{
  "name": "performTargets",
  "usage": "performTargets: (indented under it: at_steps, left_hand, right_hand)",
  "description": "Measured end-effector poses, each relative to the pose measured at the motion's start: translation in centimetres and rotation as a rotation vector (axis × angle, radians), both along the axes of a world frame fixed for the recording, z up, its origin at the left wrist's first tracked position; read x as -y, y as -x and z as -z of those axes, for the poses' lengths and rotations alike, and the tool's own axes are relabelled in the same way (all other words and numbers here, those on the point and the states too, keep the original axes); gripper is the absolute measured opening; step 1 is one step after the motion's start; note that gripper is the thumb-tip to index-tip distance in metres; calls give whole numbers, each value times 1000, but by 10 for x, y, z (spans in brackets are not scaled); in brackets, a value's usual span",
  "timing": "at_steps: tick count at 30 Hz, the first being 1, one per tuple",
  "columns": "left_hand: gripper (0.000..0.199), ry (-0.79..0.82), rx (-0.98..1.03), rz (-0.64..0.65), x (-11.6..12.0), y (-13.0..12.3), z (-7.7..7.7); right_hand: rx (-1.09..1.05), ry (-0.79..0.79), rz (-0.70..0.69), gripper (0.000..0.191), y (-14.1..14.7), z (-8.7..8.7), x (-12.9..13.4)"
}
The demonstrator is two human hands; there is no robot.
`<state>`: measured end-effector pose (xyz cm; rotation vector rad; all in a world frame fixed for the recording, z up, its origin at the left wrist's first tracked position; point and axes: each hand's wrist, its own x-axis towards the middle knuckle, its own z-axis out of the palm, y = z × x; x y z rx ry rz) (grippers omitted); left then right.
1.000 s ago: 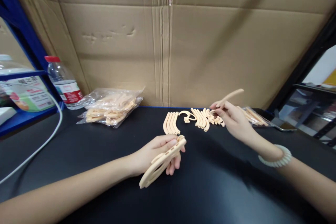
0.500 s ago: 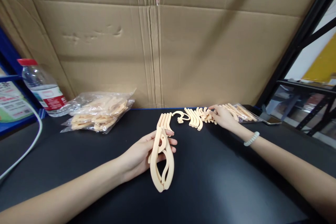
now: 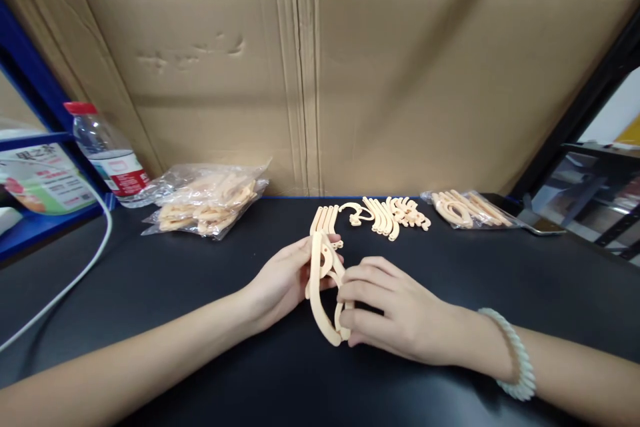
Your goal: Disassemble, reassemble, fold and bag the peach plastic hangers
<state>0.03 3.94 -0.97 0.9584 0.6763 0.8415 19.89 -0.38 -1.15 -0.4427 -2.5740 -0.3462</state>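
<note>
Held above the black tabletop is a beige folding hanger (image 3: 317,297), its two curved arms folded downward with their ends meeting at the bottom. My left hand (image 3: 283,280) grips its upper part from the left, with fingers behind it. On the right, the bent fingers of my right hand (image 3: 400,307) are closed on the hanger's right arm near the lower end. Those fingertips cover part of that arm, so I cannot tell whether a small piece is also between them. Behind my hands lie straight-topped curved hanger arms (image 3: 383,217), a beige hook piece (image 3: 359,213) and small curved parts (image 3: 407,211).
A clear bag of beige hanger parts (image 3: 207,203) lies at the back left, beside a red-capped bottle (image 3: 113,160). Another bag (image 3: 467,210) rests at the back right near a phone-like flat object (image 3: 543,223). A white cable (image 3: 75,283) crosses the left side; cardboard (image 3: 225,80) stands behind.
My right hand has come back from the small parts at the rear and now grips the hanger's right arm. The left hand keeps its hold, and the view has shifted slightly.
</note>
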Motion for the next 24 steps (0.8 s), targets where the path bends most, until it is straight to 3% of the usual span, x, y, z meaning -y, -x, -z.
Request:
performTargets:
  at_steps: [9, 15, 24]
  left_hand:
    - [35, -329, -252, 61, 14, -3, 4]
    - [32, -337, -212, -53, 15, -3, 6]
    - [30, -249, -211, -47, 14, -1, 5]
  right_hand:
    - [-9, -14, 202, 16, -4, 13, -5]
    - [66, -33, 339, 18, -5, 19, -7]
    - [49, -90, 259, 26, -7, 10, -4]
